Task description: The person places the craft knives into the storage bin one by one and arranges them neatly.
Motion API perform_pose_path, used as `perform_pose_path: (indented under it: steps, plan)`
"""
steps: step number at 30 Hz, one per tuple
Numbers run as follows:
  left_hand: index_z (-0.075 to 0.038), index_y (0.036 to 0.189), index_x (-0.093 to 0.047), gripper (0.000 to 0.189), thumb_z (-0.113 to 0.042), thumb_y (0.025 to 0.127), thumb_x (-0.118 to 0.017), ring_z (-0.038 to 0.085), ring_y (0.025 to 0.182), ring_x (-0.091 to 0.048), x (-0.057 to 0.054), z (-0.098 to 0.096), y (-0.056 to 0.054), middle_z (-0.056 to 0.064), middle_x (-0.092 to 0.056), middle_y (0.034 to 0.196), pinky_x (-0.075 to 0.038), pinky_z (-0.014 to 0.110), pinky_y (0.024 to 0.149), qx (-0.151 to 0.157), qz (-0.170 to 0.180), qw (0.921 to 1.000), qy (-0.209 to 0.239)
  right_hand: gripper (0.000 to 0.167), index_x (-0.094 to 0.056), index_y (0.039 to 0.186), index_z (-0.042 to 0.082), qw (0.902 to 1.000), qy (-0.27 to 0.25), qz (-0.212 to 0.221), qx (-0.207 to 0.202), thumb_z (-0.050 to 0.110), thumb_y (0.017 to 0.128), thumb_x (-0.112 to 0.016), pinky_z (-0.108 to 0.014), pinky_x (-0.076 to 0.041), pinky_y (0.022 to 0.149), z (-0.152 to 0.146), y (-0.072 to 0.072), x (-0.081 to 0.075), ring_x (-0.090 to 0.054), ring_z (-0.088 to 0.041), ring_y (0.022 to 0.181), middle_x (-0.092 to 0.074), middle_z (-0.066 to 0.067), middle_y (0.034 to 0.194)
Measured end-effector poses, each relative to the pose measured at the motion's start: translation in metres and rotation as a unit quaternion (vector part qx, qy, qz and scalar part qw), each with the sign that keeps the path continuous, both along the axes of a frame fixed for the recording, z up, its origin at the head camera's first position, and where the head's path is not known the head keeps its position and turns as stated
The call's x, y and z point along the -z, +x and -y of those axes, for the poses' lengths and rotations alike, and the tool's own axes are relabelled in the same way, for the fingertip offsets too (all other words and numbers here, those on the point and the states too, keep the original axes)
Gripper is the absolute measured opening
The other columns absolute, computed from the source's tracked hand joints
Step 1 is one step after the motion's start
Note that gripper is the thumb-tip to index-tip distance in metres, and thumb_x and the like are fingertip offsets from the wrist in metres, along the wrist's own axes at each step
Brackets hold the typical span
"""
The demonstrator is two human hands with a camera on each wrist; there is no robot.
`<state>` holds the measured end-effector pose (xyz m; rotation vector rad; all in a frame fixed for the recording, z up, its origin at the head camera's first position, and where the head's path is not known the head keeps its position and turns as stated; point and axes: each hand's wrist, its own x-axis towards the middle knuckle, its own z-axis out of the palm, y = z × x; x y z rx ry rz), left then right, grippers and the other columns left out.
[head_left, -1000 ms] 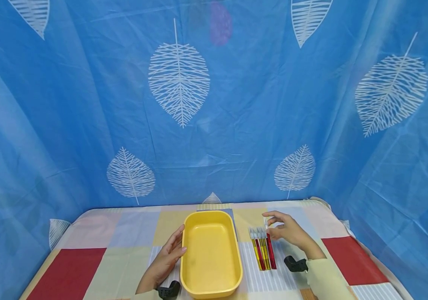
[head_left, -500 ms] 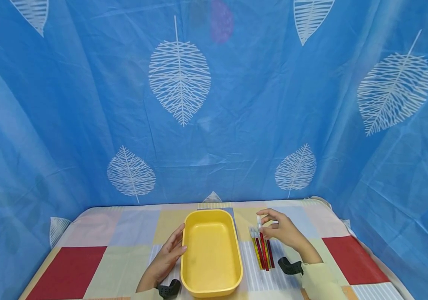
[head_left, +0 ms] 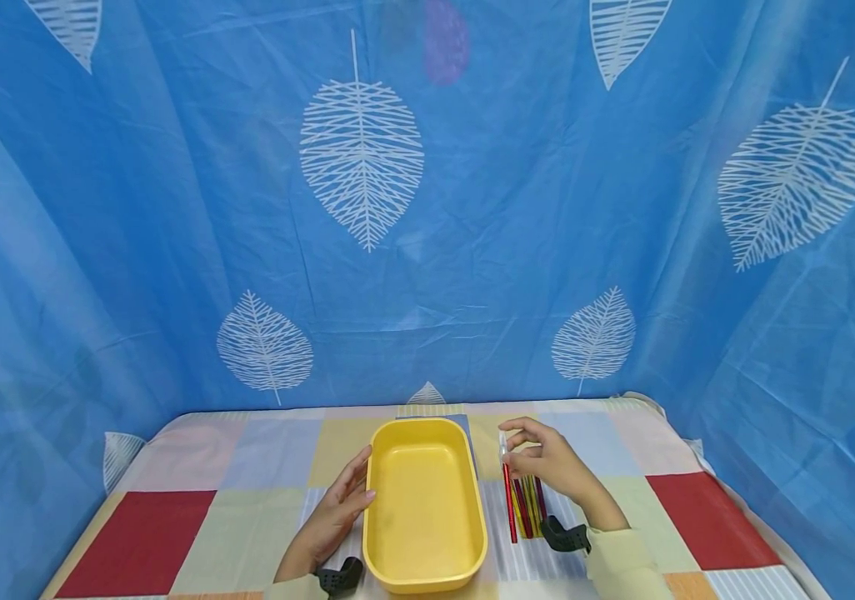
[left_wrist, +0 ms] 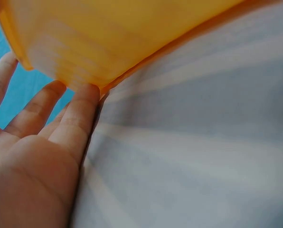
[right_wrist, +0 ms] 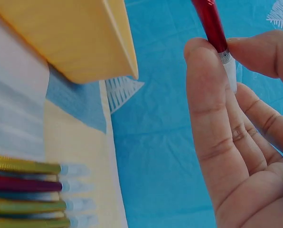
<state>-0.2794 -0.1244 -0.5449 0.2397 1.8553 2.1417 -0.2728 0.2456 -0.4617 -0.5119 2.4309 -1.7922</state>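
Observation:
My right hand (head_left: 553, 463) pinches a red metallic craft knife (head_left: 510, 503) by its silver collar, between thumb and fingertips. The knife's clear cap points away from me in the head view; in the right wrist view its red handle (right_wrist: 211, 23) rises above my fingers. Beside that hand lies a row of several gold and red craft knives (head_left: 529, 510), partly hidden by the hand and wrist. My left hand (head_left: 332, 518) touches the left outer wall of a yellow plastic tray (head_left: 423, 525). In the left wrist view, its extended fingers rest on the tray wall (left_wrist: 113, 38).
A patchwork tablecloth (head_left: 172, 542) covers the table. The yellow tray stands in the middle, with nothing seen inside it. Behind the table hangs a blue curtain (head_left: 457, 250) with white leaf prints. Black bands (head_left: 566, 535) sit on both wrists.
My right hand has lifted the red craft knife from the right end of the row and carried it left, past the others, towards the tray. The left hand and tray have stayed put.

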Motion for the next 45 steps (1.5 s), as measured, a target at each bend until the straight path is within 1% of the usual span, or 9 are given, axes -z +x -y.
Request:
perform_pose_path:
  steps: [7, 14, 21, 28, 30, 35, 37, 41, 45]
  plan:
    - [-0.002, 0.172, -0.016, 0.081, -0.009, 0.107, -0.063, 0.053, 0.160, -0.020, 0.001, 0.001, -0.001, 0.030, -0.013, 0.177, -0.030, 0.058, 0.124, 0.005, -0.004, 1.0000, 0.000, 0.049, -0.054, 0.142, -0.014, 1.0000, -0.005, 0.006, 0.002, 0.002, 0.100, -0.072, -0.043, -0.068, 0.078, 0.011, -0.004, 0.001, -0.075, -0.017, 0.083, -0.063, -0.013, 0.104]
    - [-0.002, 0.173, -0.014, 0.081, -0.009, 0.108, -0.062, 0.054, 0.160, -0.019, 0.001, 0.001, -0.001, 0.031, -0.010, 0.176, -0.029, 0.060, 0.125, 0.017, -0.011, 0.9998, 0.003, 0.050, -0.052, 0.142, -0.015, 0.9996, -0.022, 0.015, -0.007, 0.002, 0.099, -0.072, -0.049, -0.068, 0.079, 0.022, -0.006, -0.003, -0.075, -0.018, 0.081, -0.063, -0.011, 0.101]
    - [-0.002, 0.173, -0.015, 0.081, -0.009, 0.108, -0.063, 0.054, 0.160, -0.019, 0.000, 0.000, -0.001, 0.032, -0.011, 0.176, -0.028, 0.060, 0.125, 0.014, -0.010, 0.9998, 0.003, 0.052, -0.051, 0.145, -0.016, 0.9994, -0.024, 0.016, -0.017, 0.002, 0.100, -0.071, -0.041, -0.068, 0.078, 0.033, -0.011, -0.004, -0.075, -0.018, 0.082, -0.064, -0.012, 0.103]
    - [-0.003, 0.173, -0.015, 0.081, -0.010, 0.108, -0.063, 0.054, 0.160, -0.019, 0.000, -0.001, -0.001, 0.031, -0.011, 0.176, -0.028, 0.060, 0.125, 0.011, -0.009, 0.9999, 0.004, 0.053, -0.049, 0.146, -0.017, 0.9989, -0.029, 0.023, -0.030, 0.001, 0.100, -0.069, -0.053, -0.067, 0.081, 0.042, -0.017, -0.003, -0.075, -0.018, 0.081, -0.064, -0.013, 0.103]
    - [-0.003, 0.173, -0.015, 0.081, -0.009, 0.108, -0.063, 0.054, 0.161, -0.018, 0.000, -0.001, -0.002, 0.031, -0.011, 0.176, -0.028, 0.060, 0.125, 0.012, -0.010, 0.9999, 0.006, 0.053, -0.048, 0.145, -0.019, 0.9985, -0.032, 0.027, -0.034, 0.000, 0.100, -0.068, -0.051, -0.067, 0.081, 0.046, -0.019, -0.002, -0.075, -0.018, 0.080, -0.065, -0.013, 0.103]
    - [-0.002, 0.173, -0.014, 0.082, -0.009, 0.107, -0.063, 0.053, 0.161, -0.018, 0.000, 0.001, -0.002, 0.031, -0.011, 0.176, -0.027, 0.059, 0.125, 0.015, -0.013, 0.9998, 0.011, 0.054, -0.048, 0.146, -0.019, 0.9982, -0.032, 0.028, -0.043, 0.002, 0.101, -0.068, -0.038, -0.067, 0.077, 0.055, -0.025, -0.001, -0.074, -0.018, 0.081, -0.069, -0.012, 0.102]
    - [-0.002, 0.173, -0.014, 0.082, -0.009, 0.107, -0.063, 0.053, 0.161, -0.017, 0.001, 0.002, -0.001, 0.031, -0.010, 0.177, -0.025, 0.059, 0.126, 0.018, -0.012, 0.9997, 0.014, 0.054, -0.048, 0.147, -0.018, 0.9979, -0.032, 0.031, -0.046, 0.003, 0.102, -0.069, -0.035, -0.067, 0.076, 0.060, -0.026, 0.000, -0.074, -0.019, 0.082, -0.070, -0.013, 0.102]
    - [-0.002, 0.173, -0.011, 0.082, -0.010, 0.108, -0.062, 0.053, 0.161, -0.017, 0.002, 0.004, -0.001, 0.032, -0.009, 0.176, -0.027, 0.058, 0.127, 0.031, -0.014, 0.9992, 0.021, 0.053, -0.049, 0.147, -0.016, 0.9972, -0.035, 0.041, -0.052, 0.003, 0.102, -0.069, -0.037, -0.067, 0.078, 0.069, -0.029, 0.001, -0.075, -0.020, 0.083, -0.069, -0.013, 0.101]
    - [-0.002, 0.173, -0.011, 0.082, -0.010, 0.108, -0.062, 0.052, 0.162, -0.017, 0.003, 0.005, 0.000, 0.032, -0.009, 0.177, -0.027, 0.057, 0.127, 0.033, -0.010, 0.9992, 0.022, 0.051, -0.051, 0.145, -0.016, 0.9972, -0.030, 0.045, -0.052, 0.003, 0.101, -0.069, -0.042, -0.068, 0.079, 0.079, -0.031, 0.003, -0.076, -0.022, 0.082, -0.069, -0.012, 0.100]
